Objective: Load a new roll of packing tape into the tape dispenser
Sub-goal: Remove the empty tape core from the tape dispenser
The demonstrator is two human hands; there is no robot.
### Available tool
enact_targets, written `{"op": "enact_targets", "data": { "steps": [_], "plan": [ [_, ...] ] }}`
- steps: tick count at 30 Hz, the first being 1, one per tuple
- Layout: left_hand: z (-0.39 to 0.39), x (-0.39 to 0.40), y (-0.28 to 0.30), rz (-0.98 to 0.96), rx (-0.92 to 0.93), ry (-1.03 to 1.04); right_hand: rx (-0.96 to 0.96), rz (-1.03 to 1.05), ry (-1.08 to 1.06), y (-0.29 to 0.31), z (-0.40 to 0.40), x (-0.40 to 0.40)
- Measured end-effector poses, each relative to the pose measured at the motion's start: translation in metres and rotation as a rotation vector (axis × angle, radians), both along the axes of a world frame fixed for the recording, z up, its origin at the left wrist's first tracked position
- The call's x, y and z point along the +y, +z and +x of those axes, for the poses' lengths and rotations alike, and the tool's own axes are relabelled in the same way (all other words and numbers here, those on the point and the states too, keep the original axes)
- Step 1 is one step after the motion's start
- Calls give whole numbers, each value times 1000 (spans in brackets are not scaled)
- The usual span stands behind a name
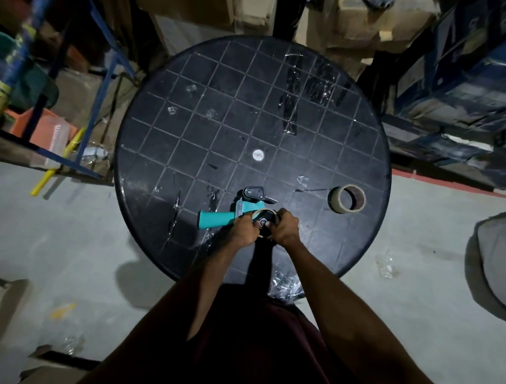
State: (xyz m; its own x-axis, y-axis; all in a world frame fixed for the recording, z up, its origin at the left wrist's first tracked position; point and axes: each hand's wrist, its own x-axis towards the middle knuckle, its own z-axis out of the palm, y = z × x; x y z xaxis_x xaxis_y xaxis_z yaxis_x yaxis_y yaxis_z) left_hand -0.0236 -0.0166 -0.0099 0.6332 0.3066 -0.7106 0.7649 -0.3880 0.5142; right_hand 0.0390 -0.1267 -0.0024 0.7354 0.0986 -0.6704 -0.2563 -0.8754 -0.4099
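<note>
From your head camera, you are looking down on a round black table (166,118) with a grid pattern and scraps of clear tape stuck to it. The teal tape dispenser (232,214) lies flat near the table's near edge, its handle pointing left. Your left hand (244,229) and right hand (285,229) meet over its wheel end, fingers curled around a thin cardboard ring (263,220) seated on the hub; how tightly each hand grips you cannot tell from here. A fuller roll of tape (347,199) stands on the table to the right, well apart from the dispenser
</note>
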Motion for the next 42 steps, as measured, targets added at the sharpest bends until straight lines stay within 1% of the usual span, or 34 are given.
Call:
{"op": "enact_targets", "data": {
  "steps": [3, 8, 14, 21, 24, 27, 28, 30, 32, 36, 42],
  "plan": [
    [4, 4, 2, 15, 2, -39, 11, 10, -99, -4, -3, 3],
    [6, 3, 0, 21, 0, -11, 24, -6, -232, -5, 0, 9],
    [5, 3, 3, 41, -35, -10, 11, -12, -255, -1, 1, 11],
    [3, 3, 3, 61, -64, -24, 20, -15, -206, 8, 0, 8],
    [-1, 3, 2, 47, -51, 9, 82, -70, -173, 9, -2, 6],
    [-6, 3, 4, 22, -13, 77, 132, -117, -92, 9, -3, 1],
    [-8, 3, -1, 13, -4, 99, 102, -105, -59, 9, -4, 0],
    [-12, 1, -25, -34, 2, 146, 8, -11, 27, 11, -5, -1],
    [-15, -1, -42, -59, -1, 175, -28, 65, 77, 9, -7, -3],
    [-9, -4, -9, -14, -32, 136, -38, 67, -46, 11, -9, 1],
    [-2, -6, -2, 43, 5, 205, -50, 9, -188, 5, -6, 12]
  ]
}}
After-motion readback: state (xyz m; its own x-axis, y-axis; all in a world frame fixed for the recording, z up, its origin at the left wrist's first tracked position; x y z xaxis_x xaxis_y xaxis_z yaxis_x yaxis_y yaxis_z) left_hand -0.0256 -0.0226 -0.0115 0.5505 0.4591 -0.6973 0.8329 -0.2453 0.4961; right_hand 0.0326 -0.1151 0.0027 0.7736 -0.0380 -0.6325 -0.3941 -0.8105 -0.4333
